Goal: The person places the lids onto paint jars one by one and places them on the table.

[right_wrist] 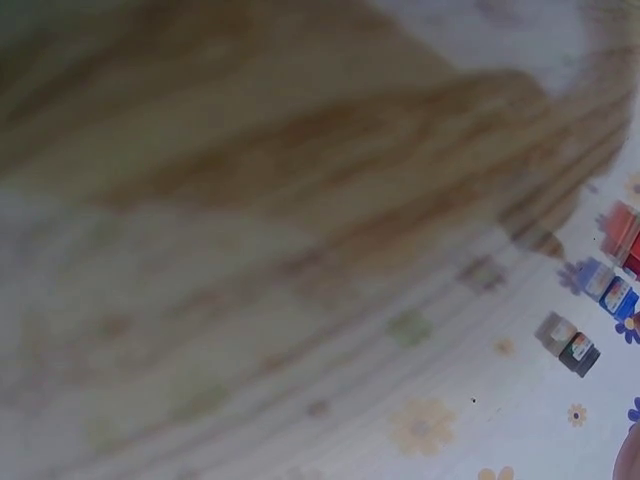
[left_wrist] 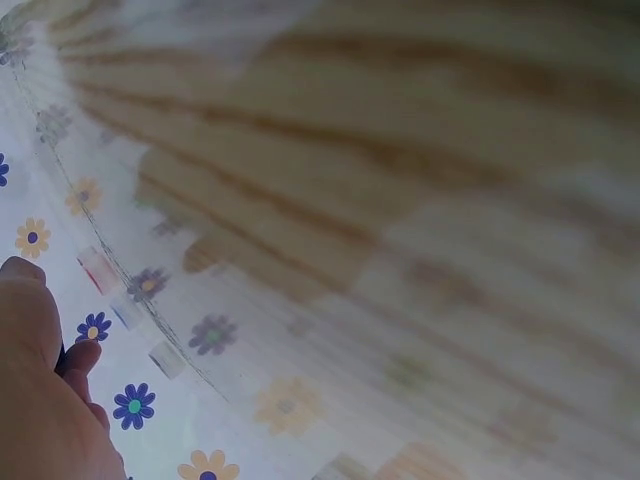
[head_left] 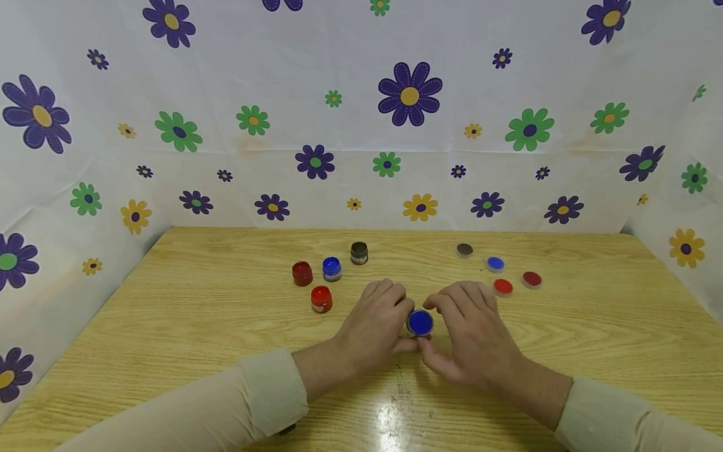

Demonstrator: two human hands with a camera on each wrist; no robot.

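Observation:
A small jar with a dark blue round top [head_left: 420, 322] is between the two hands over the table, tilted so its top faces the head camera. My left hand [head_left: 375, 320] grips it from the left, fingers behind and thumb below. The right hand [head_left: 471, 333] curls about its right side, thumb at the lower rim and index finger at the upper edge. The jar's body is mostly hidden. In the left wrist view the left hand [left_wrist: 35, 375] shows at the edge, the jar barely visible. Only a sliver of the right hand [right_wrist: 628, 460] appears in the right wrist view.
Open paint jars stand left of centre: dark red [head_left: 302, 274], blue [head_left: 332, 269], brown [head_left: 359, 253] and bright red [head_left: 321, 299]. Loose lids lie at right: brown [head_left: 465, 250], blue [head_left: 495, 264], red [head_left: 503, 287] and dark red [head_left: 531, 280]. A flowered cloth [head_left: 350, 132] hangs behind.

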